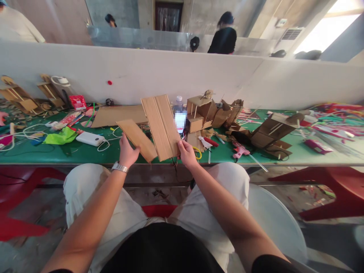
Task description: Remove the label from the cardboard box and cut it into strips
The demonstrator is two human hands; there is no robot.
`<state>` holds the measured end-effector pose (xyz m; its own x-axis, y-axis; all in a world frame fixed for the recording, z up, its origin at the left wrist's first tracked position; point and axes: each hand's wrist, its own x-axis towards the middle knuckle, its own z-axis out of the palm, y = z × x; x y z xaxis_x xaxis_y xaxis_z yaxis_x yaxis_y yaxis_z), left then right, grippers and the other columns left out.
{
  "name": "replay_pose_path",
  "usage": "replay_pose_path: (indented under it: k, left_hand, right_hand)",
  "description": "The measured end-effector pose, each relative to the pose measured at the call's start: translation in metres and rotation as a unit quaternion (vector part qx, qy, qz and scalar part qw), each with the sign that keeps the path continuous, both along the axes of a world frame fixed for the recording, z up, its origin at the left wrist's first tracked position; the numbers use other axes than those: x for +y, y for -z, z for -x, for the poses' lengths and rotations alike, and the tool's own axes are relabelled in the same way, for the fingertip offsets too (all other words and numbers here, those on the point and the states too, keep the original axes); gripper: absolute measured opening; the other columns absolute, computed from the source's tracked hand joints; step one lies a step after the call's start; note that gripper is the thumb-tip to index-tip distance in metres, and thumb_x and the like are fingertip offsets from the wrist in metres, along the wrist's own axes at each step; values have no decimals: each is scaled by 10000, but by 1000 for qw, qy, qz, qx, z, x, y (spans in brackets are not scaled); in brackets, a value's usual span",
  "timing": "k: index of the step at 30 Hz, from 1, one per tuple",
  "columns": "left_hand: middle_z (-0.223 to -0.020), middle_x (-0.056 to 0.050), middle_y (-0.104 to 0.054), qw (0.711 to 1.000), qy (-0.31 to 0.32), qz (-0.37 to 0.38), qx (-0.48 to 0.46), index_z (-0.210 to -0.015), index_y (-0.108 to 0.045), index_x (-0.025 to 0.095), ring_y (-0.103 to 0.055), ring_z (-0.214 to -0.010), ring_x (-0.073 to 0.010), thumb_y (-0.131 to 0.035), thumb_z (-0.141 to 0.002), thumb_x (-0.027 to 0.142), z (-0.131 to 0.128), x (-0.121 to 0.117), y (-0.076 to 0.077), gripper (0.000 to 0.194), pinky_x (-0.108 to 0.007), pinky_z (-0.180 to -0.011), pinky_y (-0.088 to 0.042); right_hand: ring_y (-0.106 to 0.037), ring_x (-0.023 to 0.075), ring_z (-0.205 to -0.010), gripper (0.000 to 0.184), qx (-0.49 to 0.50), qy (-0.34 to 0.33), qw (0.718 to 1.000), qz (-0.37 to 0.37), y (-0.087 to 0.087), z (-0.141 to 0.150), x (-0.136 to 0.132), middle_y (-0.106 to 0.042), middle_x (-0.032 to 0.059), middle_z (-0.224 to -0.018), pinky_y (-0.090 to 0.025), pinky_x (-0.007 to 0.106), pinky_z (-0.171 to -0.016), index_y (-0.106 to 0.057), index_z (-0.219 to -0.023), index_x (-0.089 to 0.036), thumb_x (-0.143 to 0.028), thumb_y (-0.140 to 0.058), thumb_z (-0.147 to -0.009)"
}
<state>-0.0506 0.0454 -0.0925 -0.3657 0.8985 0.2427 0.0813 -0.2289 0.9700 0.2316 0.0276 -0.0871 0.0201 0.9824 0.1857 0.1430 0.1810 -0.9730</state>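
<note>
My left hand [128, 151], with a metal watch on the wrist, is closed on a narrow cardboard strip [138, 140] tilted down to the right. In my right hand [186, 152] is a larger rectangular cardboard panel [160, 127], gripped at its lower right edge and marked by lengthwise crease lines. Both pieces are held up over the table's front edge, the strip's right end close to the panel's lower left side. Whether they touch there I cannot tell. Behind them a flat cardboard sheet [113, 116] lies on the green table [113, 155].
Cardboard box models [199, 110] stand behind on the right, another [269, 131] farther right. A pink glue gun [240, 150], a lit phone [180, 121], a bottle [179, 101] and a white power bank [90, 138] are around. Red stools [327, 185] flank me; people are beyond the partition [142, 72].
</note>
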Motion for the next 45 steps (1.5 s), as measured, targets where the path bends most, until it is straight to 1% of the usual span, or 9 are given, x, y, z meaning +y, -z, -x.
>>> replay_pose_path:
  k: [2,7,14,22,31,35,39,42,45]
  left_hand:
    - [-1486,-192,-527,999,-13,-33,19,-1281,-638,187,-432,-1467,-374,-908,-616,162,-1,-4,-6,718,-481,-1208,-366]
    - [-994,-88,-743,996,51,-50,44,-929,-797,214,-649,-1063,-292,-824,-817,372,-8,-15,-16,195,-364,-1028,-468]
    - [-614,12,-595,993,114,-28,33,-651,-715,204,-500,-626,-173,-887,-763,368,-20,-18,-15,263,-275,-654,-396]
    - [-814,-47,-724,984,176,-13,-27,-842,-783,185,-626,-780,-210,-901,-749,433,-21,-20,-17,290,-299,-758,-471]
    - [-853,-57,-747,973,213,8,-85,-848,-786,177,-648,-799,-203,-964,-667,391,-23,-21,-22,332,-311,-795,-498]
    - [-922,-75,-762,966,218,10,-138,-912,-782,199,-692,-889,-256,-945,-644,559,-23,-25,-23,478,-373,-833,-543]
    - [-1218,-108,-745,941,213,-1,-263,-1091,-742,248,-668,-1201,-354,-660,-744,879,-19,-34,-33,724,-455,-900,-579]
    - [-1240,-125,-735,910,247,22,-332,-1131,-729,243,-660,-1233,-392,-640,-747,889,-14,-38,-44,756,-491,-881,-600]
    - [-1129,-137,-759,915,249,29,-316,-1118,-734,223,-701,-1156,-393,-675,-751,846,-9,-34,-47,726,-488,-842,-618]
  right_hand:
    - [-381,133,-497,626,-25,-13,1000,-11,-2,0,-2,-403,-37,-631,-334,263,-406,-554,-865,-237,-862,-517,-873]
    - [-382,149,-629,607,-84,-24,995,-53,-6,1,-6,-420,-15,-668,-298,271,-527,-495,-733,-226,-811,-566,-879]
    - [-347,143,-632,577,-117,-27,990,-73,-6,3,-10,-389,-28,-665,-265,278,-562,-458,-709,-227,-757,-555,-918]
    - [-367,150,-609,588,-95,-28,994,-55,0,-1,-3,-406,-21,-656,-267,272,-517,-511,-754,-229,-794,-522,-916]
    - [-382,151,-615,614,-79,-27,996,-41,-1,-2,-2,-448,-12,-663,-282,264,-506,-550,-772,-224,-827,-538,-881]
    - [-358,132,-581,628,-79,-63,994,-27,-13,-9,-4,-426,-22,-624,-260,261,-494,-567,-730,-210,-824,-577,-860]
    - [-363,105,-539,600,-92,-129,987,0,-34,-27,-5,-446,-30,-580,-259,255,-490,-605,-638,-181,-748,-768,-750]
    - [-378,99,-528,556,-89,-121,989,6,-47,-45,-4,-500,-27,-588,-262,248,-481,-662,-682,-167,-698,-819,-723]
    - [-458,117,-575,505,-79,-86,993,-3,-53,-64,0,-585,-3,-654,-313,242,-496,-704,-723,-162,-632,-882,-675]
